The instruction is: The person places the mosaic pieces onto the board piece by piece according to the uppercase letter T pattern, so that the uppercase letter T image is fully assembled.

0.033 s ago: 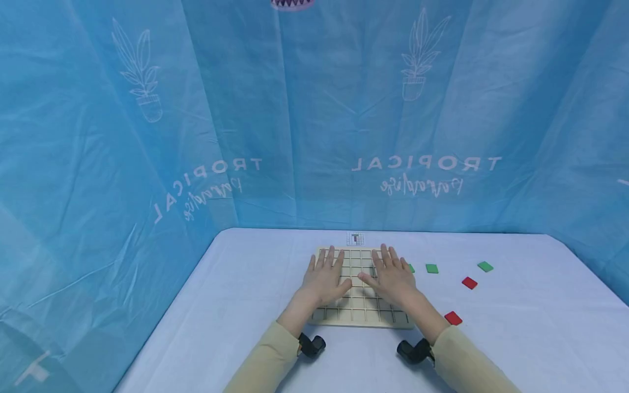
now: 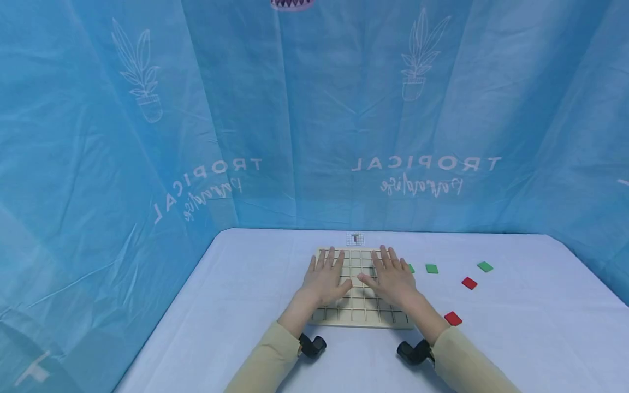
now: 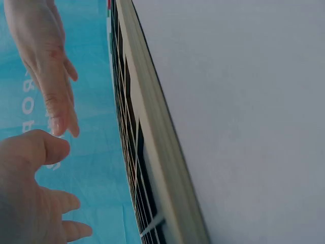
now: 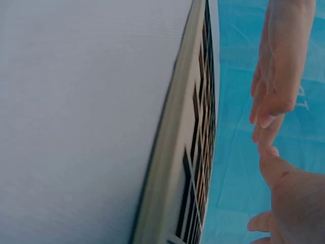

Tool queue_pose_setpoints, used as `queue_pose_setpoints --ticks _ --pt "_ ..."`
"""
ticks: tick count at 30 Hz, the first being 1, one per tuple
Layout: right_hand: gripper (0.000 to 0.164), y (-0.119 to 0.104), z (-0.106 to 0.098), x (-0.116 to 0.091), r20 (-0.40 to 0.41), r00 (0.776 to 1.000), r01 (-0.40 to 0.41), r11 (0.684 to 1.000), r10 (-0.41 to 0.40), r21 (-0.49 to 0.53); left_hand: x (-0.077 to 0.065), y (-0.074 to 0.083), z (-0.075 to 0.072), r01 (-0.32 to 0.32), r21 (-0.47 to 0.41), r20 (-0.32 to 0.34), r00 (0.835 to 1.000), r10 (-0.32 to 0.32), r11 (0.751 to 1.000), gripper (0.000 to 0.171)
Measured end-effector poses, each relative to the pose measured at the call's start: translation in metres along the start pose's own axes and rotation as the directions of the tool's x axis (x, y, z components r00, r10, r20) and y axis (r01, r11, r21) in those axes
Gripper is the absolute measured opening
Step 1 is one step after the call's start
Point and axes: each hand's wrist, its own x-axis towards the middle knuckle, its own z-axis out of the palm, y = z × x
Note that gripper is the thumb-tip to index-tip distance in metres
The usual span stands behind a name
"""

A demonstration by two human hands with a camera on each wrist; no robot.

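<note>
A pale wooden board (image 2: 357,315) with a grid of grooved squares lies on the white table, and both hands are above it. On its left side is my left hand (image 2: 324,282), palm down with the fingers spread and straight. My right hand (image 2: 393,281) mirrors it on the right side, its thumb pointing toward the other thumb. Both wrist views show a gap between the hands and the board's surface (image 3: 133,96). Neither hand holds anything. The hands and forearms hide part of the grid.
Right of the board lie green tiles (image 2: 432,269), one partly behind the right hand, and two red tiles, a farther one (image 2: 469,283) and a nearer one (image 2: 453,319). A small printed grid card (image 2: 355,238) sits behind the board. Blue curtain (image 2: 314,120) surrounds the table (image 2: 236,305).
</note>
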Motion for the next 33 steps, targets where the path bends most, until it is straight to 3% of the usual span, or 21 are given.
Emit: queue_pose_setpoints --ticks 9,12,16,19,24,27,30,33 --pt "0.080 -0.002 0.000 0.000 0.004 1.000 -0.007 1.000 0.007 0.013 0.002 -0.001 -0.002 0.008 0.028 0.008 1.000 -0.008 1.000 0.072" --pt "0.080 -0.001 -0.001 -0.001 0.001 1.000 -0.009 1.000 0.009 0.012 0.002 -0.004 -0.005 -0.009 -0.012 0.024 1.000 0.009 1.000 0.070" --pt "0.080 0.000 0.000 -0.001 -0.005 1.000 0.006 0.999 -0.006 0.033 0.000 -0.012 -0.015 -0.035 -0.158 0.028 0.999 0.040 0.987 0.063" --pt "0.080 0.002 0.002 -0.001 0.009 1.000 0.022 0.999 -0.022 0.043 0.000 -0.023 -0.022 -0.052 -0.309 0.004 0.998 0.056 0.949 0.059" --pt "0.081 0.006 0.000 0.001 -0.021 0.999 0.046 0.991 -0.043 0.125 -0.004 -0.048 -0.020 -0.053 -0.515 -0.051 0.998 0.032 0.856 0.057" --pt "0.081 0.014 -0.006 0.003 -0.072 0.995 0.080 0.966 -0.064 0.246 -0.007 -0.061 -0.009 -0.040 -0.568 -0.066 0.998 0.003 0.822 0.056" --pt "0.080 0.028 -0.015 0.003 -0.124 0.990 0.106 0.923 -0.064 0.369 -0.011 -0.070 0.003 -0.023 -0.595 -0.069 0.997 -0.022 0.803 0.057" --pt "0.077 0.047 -0.026 0.003 -0.191 0.981 0.105 0.884 -0.018 0.455 -0.014 -0.075 0.012 -0.014 -0.621 -0.077 0.996 -0.044 0.784 0.058"
